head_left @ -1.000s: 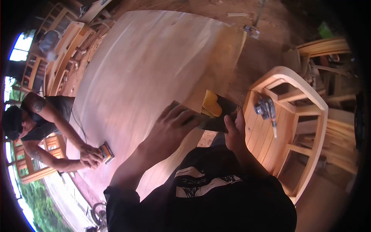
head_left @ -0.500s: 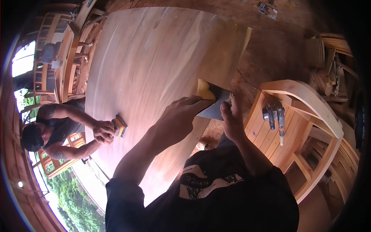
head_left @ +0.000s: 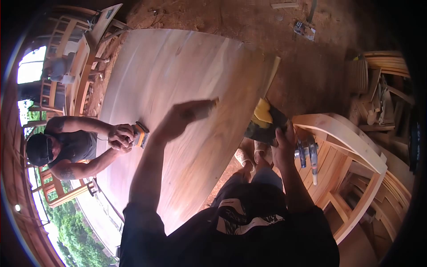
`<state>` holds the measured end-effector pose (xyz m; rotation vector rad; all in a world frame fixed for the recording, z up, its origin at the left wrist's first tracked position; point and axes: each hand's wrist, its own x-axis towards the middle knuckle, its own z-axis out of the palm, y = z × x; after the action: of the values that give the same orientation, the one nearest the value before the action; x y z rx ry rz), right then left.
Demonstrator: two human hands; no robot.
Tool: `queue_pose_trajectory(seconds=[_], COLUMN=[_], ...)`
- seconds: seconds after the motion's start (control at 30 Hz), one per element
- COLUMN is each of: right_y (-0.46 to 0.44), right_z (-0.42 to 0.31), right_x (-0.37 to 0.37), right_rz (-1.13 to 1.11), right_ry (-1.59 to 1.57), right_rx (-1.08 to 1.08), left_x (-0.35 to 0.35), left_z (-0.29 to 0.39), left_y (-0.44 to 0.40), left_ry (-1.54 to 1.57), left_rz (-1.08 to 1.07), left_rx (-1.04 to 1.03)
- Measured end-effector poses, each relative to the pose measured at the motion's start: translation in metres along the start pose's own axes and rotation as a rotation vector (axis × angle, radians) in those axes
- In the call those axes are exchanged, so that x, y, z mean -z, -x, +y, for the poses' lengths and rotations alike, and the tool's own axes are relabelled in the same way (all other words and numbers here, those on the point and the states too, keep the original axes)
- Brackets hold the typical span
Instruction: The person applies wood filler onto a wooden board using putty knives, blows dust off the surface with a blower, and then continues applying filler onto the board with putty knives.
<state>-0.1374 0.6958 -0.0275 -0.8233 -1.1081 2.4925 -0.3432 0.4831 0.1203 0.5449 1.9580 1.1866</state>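
My right hand (head_left: 284, 142) grips a dark flat plate (head_left: 278, 122) by its near edge, thumb on top. On the plate lies a thick lump of yellow paste (head_left: 263, 111), with a thinner smear beside it. My left hand (head_left: 187, 113) is over the large wooden panel (head_left: 178, 66), its fingers closed and blurred by motion. A small thing with a yellowish edge shows at its fingertips, too smeared to name. Whether it touches the wood I cannot tell.
Across the panel, a co-worker (head_left: 75, 147) presses an orange and black sander (head_left: 141, 135) on the wood with both hands. At my right stands a wooden frame (head_left: 351, 133) with a power tool (head_left: 307, 153) on its slats. Wood pieces (head_left: 384, 98) are piled beyond.
My left hand has moved left, away from the plate and over the panel. The plate in my right hand has shifted right and turned. The co-worker's sander has moved slightly.
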Motion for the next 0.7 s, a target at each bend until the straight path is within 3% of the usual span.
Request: queue_pose_trajectory(seconds=[0.03,0.13,0.4,0.5,0.57,0.6,0.63,0.7], right_y=[0.003,0.015,0.047,0.054,0.06,0.06,0.058,0.06], right_z=[-0.004,-0.014,-0.011,-0.004,0.003,0.002,0.001,0.0], right_x=[0.003,0.008,0.04,0.042,0.053,0.05,0.044,0.031], right_rz=[0.007,0.008,0.153,0.218,0.275,0.261,0.295,0.373], right_ry=[-0.042,-0.132,0.073,0.089,0.161,0.08,0.052,-0.005], right_rx=[-0.017,0.0,-0.099,-0.113,-0.152,-0.13,-0.109,-0.068], left_x=[0.011,0.042,0.047,0.04,0.029,0.008,-0.001,0.006], left_z=[-0.005,-0.027,-0.03,-0.032,-0.106,-0.122,-0.122,-0.083], left_y=[-0.021,-0.099,-0.259,-0.283,-0.311,-0.291,-0.268,-0.226], left_ry=[0.025,-0.417,-0.966,-1.044,-0.958,-1.159,-0.988,-1.027], left_rz=[0.03,0.079,-0.012,0.087,0.245,0.499,0.426,0.011], left_rx=[0.015,-0.069,-0.165,-0.338,-0.498,-0.702,-0.665,-0.305])
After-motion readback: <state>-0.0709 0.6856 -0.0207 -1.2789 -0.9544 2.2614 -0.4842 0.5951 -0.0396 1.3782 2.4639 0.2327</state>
